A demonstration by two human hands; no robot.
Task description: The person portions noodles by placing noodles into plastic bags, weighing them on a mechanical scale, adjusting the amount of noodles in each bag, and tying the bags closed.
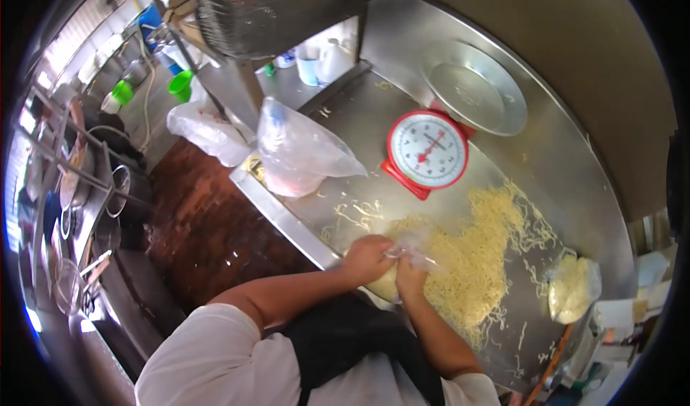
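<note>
Both of my hands are close together at the front edge of the steel table. My left hand (pixel 368 260) is closed on the gathered top of a clear plastic bag (pixel 413 246). Beside it, my right hand (pixel 411 277) also grips the bag's plastic. The lower part of the bag, with something yellow in it, is partly hidden under my hands. A large heap of loose yellow noodles (pixel 478 262) spreads to the right of my hands. Behind the heap stands a red scale (pixel 429 151) with a round metal pan (pixel 474 88).
White plastic bags (pixel 298 151) rest at the table's left corner. A filled bag of noodles (pixel 572 289) lies at the right. A fan (pixel 266 11) is overhead at the back. Metal racks and pots stand at the far left beyond the reddish floor (pixel 208 226).
</note>
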